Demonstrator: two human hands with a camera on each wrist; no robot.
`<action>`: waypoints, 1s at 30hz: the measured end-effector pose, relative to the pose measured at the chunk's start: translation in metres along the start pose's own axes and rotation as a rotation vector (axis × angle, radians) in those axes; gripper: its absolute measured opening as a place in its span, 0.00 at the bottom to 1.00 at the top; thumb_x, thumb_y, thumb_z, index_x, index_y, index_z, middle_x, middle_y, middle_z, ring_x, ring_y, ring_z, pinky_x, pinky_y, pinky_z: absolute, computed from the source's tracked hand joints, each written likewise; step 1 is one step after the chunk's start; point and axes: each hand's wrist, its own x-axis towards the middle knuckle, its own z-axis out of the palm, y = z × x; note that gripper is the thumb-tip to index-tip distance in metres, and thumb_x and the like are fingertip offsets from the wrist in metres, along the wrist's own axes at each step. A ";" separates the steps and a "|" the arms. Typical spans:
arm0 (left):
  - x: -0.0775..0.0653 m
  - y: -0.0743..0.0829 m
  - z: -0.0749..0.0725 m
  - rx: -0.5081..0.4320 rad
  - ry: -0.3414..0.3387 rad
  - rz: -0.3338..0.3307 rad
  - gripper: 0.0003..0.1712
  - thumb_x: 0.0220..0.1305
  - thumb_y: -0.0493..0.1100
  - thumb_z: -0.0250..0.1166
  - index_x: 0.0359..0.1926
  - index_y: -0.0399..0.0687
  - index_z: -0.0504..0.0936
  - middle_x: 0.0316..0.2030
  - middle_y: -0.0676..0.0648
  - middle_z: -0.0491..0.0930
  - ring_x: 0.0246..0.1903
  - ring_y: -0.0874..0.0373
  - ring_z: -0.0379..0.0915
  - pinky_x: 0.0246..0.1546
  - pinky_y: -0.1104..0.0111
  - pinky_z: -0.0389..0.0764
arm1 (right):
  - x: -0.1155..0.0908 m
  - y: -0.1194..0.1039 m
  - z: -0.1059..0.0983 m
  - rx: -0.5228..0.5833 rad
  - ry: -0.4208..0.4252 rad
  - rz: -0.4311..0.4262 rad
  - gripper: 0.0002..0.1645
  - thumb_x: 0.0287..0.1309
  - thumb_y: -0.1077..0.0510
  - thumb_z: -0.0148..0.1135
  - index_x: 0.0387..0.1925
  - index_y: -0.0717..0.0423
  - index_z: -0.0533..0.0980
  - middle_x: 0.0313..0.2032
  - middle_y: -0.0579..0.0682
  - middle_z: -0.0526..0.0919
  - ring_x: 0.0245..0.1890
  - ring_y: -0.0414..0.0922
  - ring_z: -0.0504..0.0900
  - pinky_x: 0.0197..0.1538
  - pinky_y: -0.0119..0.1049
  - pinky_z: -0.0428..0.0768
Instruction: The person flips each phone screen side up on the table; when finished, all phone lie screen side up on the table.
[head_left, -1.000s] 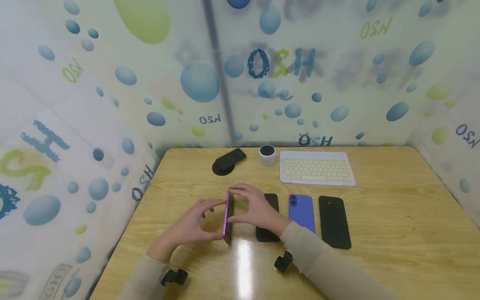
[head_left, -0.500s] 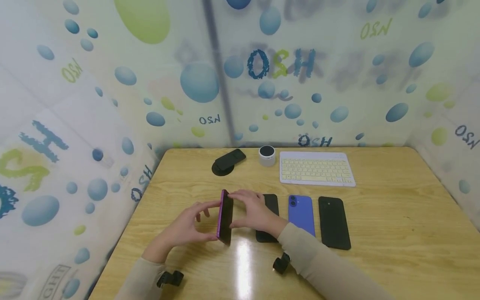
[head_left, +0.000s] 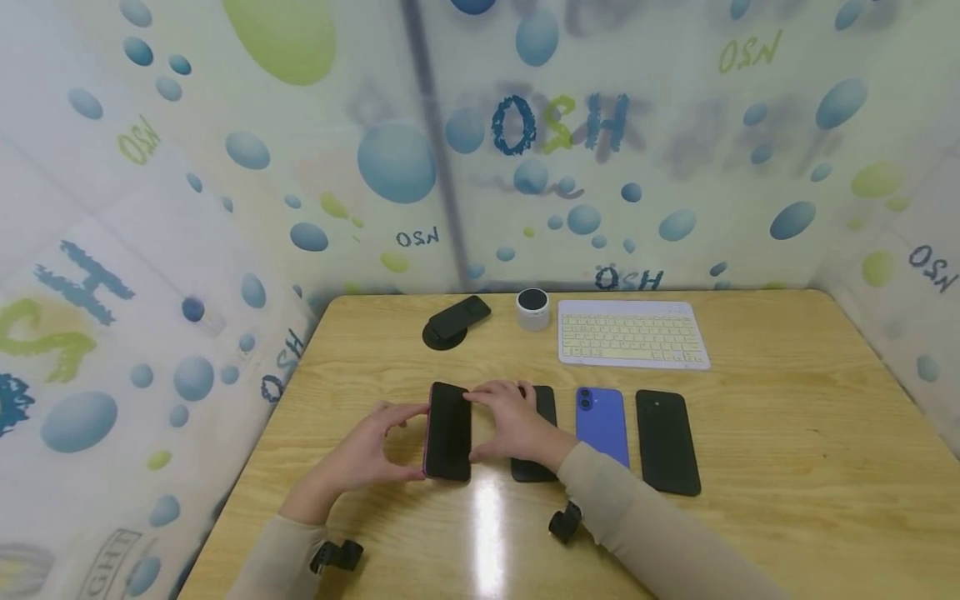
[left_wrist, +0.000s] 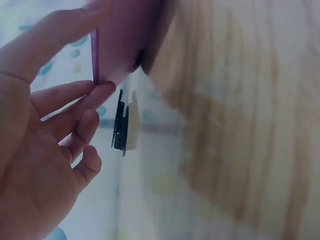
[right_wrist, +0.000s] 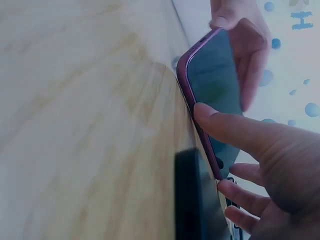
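A smartphone point(head_left: 447, 431) with a purple frame lies between both hands, its dark screen facing up. My left hand point(head_left: 360, 454) grips its left edge, thumb at the near corner and fingers at the far one. The left wrist view shows the purple back point(left_wrist: 120, 40) raised off the wood on that side. Along the opposite long edge, my right hand point(head_left: 513, 425) holds the phone with thumb and fingertips. In the right wrist view, that edge is low against the table and the right thumb point(right_wrist: 215, 117) overlaps the screen.
Right of the held phone lie a black phone point(head_left: 535, 471), partly under my right hand, a blue phone point(head_left: 602, 421) and another black phone point(head_left: 668, 442). Farther back stand a black stand-like device point(head_left: 459, 318), a small white speaker point(head_left: 532, 310) and a white keyboard point(head_left: 632, 335).
The purple phone has tipped from upright on its long edge to nearly flat, screen up. My left hand has moved slightly left with it; the right hand stays at the right edge.
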 end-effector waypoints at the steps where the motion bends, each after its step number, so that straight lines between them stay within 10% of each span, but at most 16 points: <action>1: 0.000 -0.001 0.001 0.008 0.000 -0.007 0.54 0.42 0.51 0.87 0.72 0.51 0.74 0.67 0.52 0.78 0.55 0.50 0.71 0.56 0.54 0.78 | 0.000 0.001 0.000 -0.003 -0.004 0.004 0.55 0.41 0.39 0.85 0.72 0.44 0.72 0.71 0.50 0.72 0.74 0.52 0.64 0.73 0.69 0.45; 30: 0.009 0.002 0.016 0.172 -0.046 -0.076 0.59 0.40 0.54 0.87 0.74 0.46 0.71 0.71 0.43 0.70 0.62 0.47 0.64 0.61 0.47 0.74 | -0.011 0.009 -0.007 -0.087 -0.039 -0.013 0.56 0.46 0.30 0.78 0.74 0.44 0.70 0.75 0.49 0.66 0.77 0.54 0.57 0.75 0.70 0.41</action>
